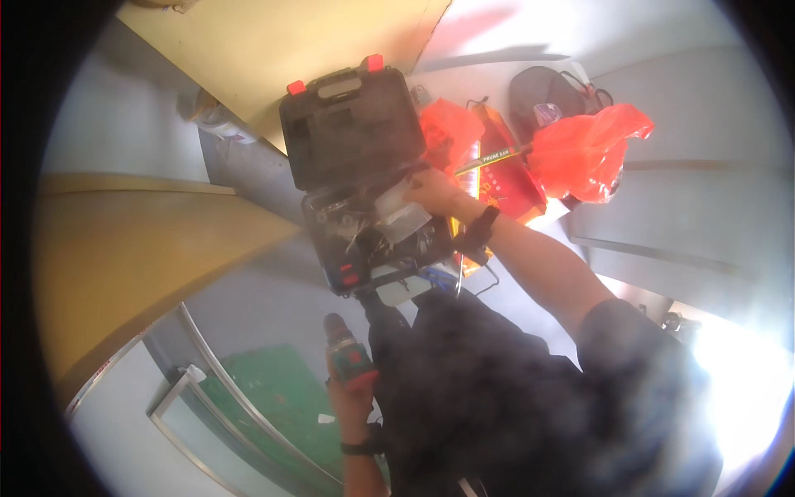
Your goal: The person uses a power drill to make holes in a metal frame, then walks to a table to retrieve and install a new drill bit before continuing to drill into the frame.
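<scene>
Open tool case (352, 137) ahead of person's legs (460, 327). Plastic packet (406, 222) in right hand (434, 192), over case. Right of case: plastic bag (451, 131); second plastic bag (581, 161) farther right. Cordless drill (349, 358) in left hand (351, 402), left of legs.

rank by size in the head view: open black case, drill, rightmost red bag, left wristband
1. Open black case
2. Rightmost red bag
3. Drill
4. Left wristband
</scene>
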The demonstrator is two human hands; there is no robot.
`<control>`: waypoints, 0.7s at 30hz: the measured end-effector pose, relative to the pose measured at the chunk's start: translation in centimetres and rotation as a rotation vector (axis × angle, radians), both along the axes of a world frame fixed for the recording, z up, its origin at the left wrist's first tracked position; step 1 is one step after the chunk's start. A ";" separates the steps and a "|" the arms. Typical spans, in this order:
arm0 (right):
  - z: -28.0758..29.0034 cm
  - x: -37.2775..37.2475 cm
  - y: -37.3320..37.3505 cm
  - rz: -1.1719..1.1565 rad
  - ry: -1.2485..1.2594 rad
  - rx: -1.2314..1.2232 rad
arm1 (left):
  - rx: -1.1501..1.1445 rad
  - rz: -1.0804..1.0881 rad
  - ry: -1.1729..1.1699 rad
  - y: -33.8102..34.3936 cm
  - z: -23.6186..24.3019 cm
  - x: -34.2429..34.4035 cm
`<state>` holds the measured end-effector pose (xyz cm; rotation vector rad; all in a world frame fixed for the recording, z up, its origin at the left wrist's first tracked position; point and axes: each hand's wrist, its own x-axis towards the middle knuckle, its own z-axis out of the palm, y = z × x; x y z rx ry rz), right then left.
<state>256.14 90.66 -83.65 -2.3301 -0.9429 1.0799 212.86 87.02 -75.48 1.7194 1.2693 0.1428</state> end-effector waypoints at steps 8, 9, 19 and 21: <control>-1.1 1.2 -0.1 -0.149 -0.224 0.004 | -0.021 0.030 -0.027 1.6 -0.2 0.5; -1.2 0.7 0.0 -0.222 -0.302 0.058 | -0.033 0.027 -0.001 1.7 -0.3 0.5; -0.5 -7.4 1.1 0.588 -0.264 -0.106 | 0.061 -0.089 0.045 2.2 -0.3 0.7; -0.5 -7.9 1.4 0.609 -0.270 -0.118 | 0.015 -0.068 0.022 2.1 -0.3 0.4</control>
